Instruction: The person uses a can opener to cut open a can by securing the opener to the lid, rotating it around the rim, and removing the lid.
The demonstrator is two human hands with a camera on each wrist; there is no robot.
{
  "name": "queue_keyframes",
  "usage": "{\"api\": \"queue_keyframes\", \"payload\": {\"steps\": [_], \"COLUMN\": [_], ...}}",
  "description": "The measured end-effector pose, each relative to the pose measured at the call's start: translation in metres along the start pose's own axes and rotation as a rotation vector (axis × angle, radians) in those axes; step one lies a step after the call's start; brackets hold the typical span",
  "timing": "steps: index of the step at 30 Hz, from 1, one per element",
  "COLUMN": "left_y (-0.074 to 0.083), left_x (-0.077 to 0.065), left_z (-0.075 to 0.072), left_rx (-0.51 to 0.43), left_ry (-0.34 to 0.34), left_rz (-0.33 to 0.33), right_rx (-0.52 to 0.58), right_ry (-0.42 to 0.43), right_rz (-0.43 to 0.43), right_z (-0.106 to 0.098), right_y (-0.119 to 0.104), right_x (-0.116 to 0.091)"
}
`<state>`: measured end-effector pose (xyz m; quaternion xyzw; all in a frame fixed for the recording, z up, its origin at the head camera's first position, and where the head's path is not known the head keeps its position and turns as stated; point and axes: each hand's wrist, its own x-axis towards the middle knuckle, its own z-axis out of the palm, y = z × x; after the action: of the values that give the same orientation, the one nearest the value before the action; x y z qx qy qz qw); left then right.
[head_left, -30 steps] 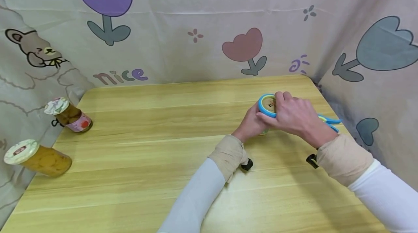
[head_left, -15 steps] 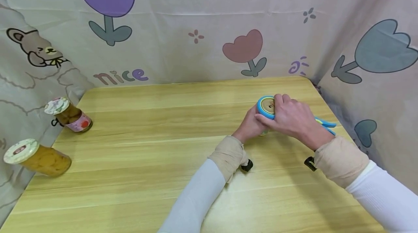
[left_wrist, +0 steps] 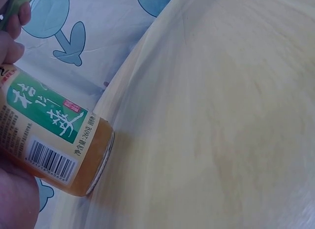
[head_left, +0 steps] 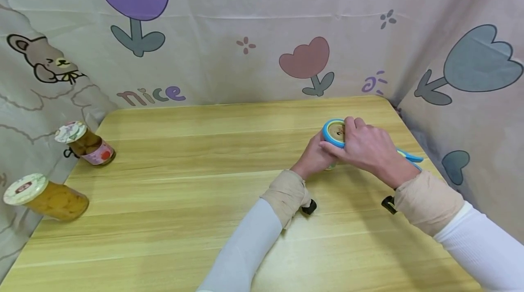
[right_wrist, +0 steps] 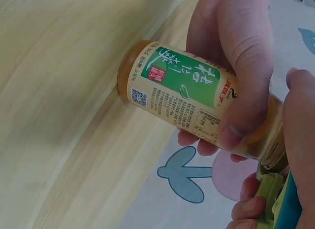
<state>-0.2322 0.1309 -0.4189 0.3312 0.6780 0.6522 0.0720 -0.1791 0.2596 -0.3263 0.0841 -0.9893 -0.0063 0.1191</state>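
A glass jar (left_wrist: pixel 49 125) with a green and cream label and orange-brown contents stands upright, its base at the table. My left hand (head_left: pixel 314 158) wraps round its body, thumb across the label in the right wrist view. A jar opener (head_left: pixel 326 136) with a blue and yellow-green ring surrounds the tan lid (head_left: pixel 335 132). My right hand (head_left: pixel 368 148) grips the opener, fingers curled round its green handle (right_wrist: pixel 268 194) in the right wrist view. The blue handle ends (head_left: pixel 410 155) stick out beyond the right hand, which covers part of the lid.
At the left edge of the wooden table (head_left: pixel 184 210) stand a jar with a pink label (head_left: pixel 98 153) and a larger jar of yellow fruit (head_left: pixel 65 201), both with pale lids. A printed curtain (head_left: pixel 213 64) hangs along the back and sides.
Since one second ago, my right hand and the opener's handles have shifted slightly left and down in the head view. The left hand's hold on the jar looks the same.
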Motion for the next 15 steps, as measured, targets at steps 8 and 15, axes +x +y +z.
{"api": "queue_keyframes", "payload": {"steps": [8,15], "left_y": [-0.0023,-0.0002], "left_x": [0.0013,0.001], "left_z": [0.0005,-0.0002], "left_rx": [0.006,0.001], "left_ry": [0.01,0.002], "left_rz": [0.028,-0.012], "right_rx": [-0.001,0.006], "right_ry": [-0.011,-0.015], "right_rz": [-0.004,-0.008], "right_z": [0.0022,0.0009], "right_y": [0.001,0.0016], "right_x": [-0.0004,0.0005]}}
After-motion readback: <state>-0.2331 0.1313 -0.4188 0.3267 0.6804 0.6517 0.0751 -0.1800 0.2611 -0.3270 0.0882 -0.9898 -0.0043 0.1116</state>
